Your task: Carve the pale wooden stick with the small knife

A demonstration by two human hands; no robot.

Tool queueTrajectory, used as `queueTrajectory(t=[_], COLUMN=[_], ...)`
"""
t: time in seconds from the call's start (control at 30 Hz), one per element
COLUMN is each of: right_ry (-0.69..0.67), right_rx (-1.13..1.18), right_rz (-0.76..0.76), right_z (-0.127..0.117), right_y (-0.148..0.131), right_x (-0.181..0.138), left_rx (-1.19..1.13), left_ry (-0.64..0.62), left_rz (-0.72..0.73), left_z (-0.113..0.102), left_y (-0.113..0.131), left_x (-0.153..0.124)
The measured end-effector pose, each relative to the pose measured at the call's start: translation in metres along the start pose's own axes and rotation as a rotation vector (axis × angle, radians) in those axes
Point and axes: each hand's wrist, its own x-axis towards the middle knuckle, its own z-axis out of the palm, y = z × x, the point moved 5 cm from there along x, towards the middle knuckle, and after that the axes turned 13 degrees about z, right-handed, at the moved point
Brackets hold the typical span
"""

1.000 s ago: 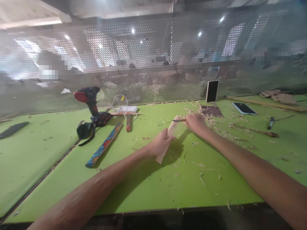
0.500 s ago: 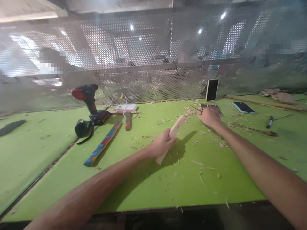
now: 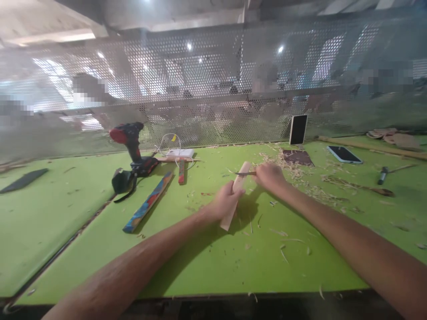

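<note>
My left hand [image 3: 227, 202] is closed round the middle of a pale flat wooden strip [image 3: 229, 218], which slants up and away from me above the green tabletop [image 3: 207, 262]. In my right hand [image 3: 269, 177] is a small knife [image 3: 246, 174], gripped by its handle. Its blade lies across the upper part of the strip, pointing left. Curled wood shavings [image 3: 295, 171] are scattered beyond and to the right of my right hand, some on a dark brown sheet [image 3: 296, 157].
At the left stands a cordless drill [image 3: 133, 149], near a painted wooden strip [image 3: 148, 202] and a smaller painted piece [image 3: 181, 172]. Behind are a white box with a cable [image 3: 180, 153] and a perforated metal screen [image 3: 213, 106]. Phones [image 3: 344, 154] and a wooden spoon [image 3: 380, 191] lie right.
My right hand has come left and nearer, from the shavings to the wooden strip, bringing the knife blade onto it. My left hand keeps its grip. The view has shifted slightly.
</note>
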Motion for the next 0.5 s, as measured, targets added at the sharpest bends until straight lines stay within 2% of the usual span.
queueTrajectory(t=[0.2,0.5], right_ry=[0.009,0.021], right_rx=[-0.065,-0.094], right_rz=[0.009,0.019], right_z=[-0.005,-0.005], right_y=[0.003,0.010], right_x=[0.000,0.007], left_rx=[-0.037,-0.009], left_ry=[0.017,0.001], left_rz=[0.030,0.003], left_z=[0.005,0.005], left_y=[-0.009,-0.005], left_x=[0.003,0.003])
